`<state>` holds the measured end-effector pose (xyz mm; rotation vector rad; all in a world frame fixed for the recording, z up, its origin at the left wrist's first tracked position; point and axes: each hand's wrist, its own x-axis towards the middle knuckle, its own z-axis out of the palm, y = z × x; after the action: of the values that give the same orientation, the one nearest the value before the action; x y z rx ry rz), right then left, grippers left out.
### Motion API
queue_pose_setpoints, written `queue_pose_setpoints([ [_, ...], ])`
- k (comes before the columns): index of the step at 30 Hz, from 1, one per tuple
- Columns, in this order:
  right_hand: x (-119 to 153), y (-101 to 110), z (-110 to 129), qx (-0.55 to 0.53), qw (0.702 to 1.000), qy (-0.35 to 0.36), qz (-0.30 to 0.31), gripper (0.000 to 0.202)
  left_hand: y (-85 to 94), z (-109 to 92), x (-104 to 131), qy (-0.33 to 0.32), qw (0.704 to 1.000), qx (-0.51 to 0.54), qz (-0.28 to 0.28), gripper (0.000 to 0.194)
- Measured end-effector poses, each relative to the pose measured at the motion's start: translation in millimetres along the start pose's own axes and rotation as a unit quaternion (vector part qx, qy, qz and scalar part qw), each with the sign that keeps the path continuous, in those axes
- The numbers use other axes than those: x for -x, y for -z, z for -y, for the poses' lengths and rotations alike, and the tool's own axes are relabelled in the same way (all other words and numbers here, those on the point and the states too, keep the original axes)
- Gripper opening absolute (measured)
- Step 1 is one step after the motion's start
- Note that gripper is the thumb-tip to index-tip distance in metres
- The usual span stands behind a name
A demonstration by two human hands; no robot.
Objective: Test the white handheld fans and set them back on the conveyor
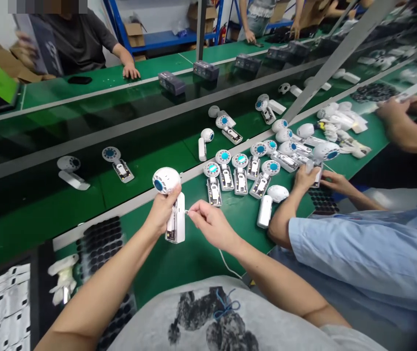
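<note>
My left hand [160, 213] is wrapped round a white handheld fan [180, 219], held upright over the green bench. Its round head with a blue centre is at the top, and the handle's open side shows inner parts. Between the fingertips of my right hand [211, 223] is a small cable plug [188, 212], close to a slot in the handle's side; I cannot tell whether it touches. A white cable [228, 263] trails below that hand. Several more fans [241, 180] with open handles lie on the bench to the right.
Fans [122, 168] and dark boxes [171, 83] sit along the conveyor [149, 141] ahead. Black trays of round pads [102, 243], a glove [63, 278] and sheets of white parts [3, 307] lie left. A co-worker's blue sleeve [354, 243] is close on the right.
</note>
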<state>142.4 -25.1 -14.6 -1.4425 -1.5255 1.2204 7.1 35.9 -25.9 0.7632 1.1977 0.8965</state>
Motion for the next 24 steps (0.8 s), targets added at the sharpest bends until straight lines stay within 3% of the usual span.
queue_pose_setpoints([
  [6,0.9,-3.2,-2.6,-0.001,1.000,0.004,0.010,0.015,-6.3,-2.0,7.8,-0.035,0.998,-0.045,0.008,0.041],
  [13,1.2,1.6,-11.5,0.020,0.999,-0.018,0.022,0.016,-1.6,5.8,5.6,0.007,0.996,-0.029,0.088,0.052],
  [21,4.2,-3.1,-11.9,0.071,0.997,-0.003,0.024,0.016,-0.7,10.3,8.5,-0.010,0.991,-0.108,0.083,0.059],
  [24,4.7,-6.1,-14.3,0.072,0.997,-0.016,0.021,0.016,-0.5,12.3,8.9,0.012,0.992,-0.104,0.067,0.058],
])
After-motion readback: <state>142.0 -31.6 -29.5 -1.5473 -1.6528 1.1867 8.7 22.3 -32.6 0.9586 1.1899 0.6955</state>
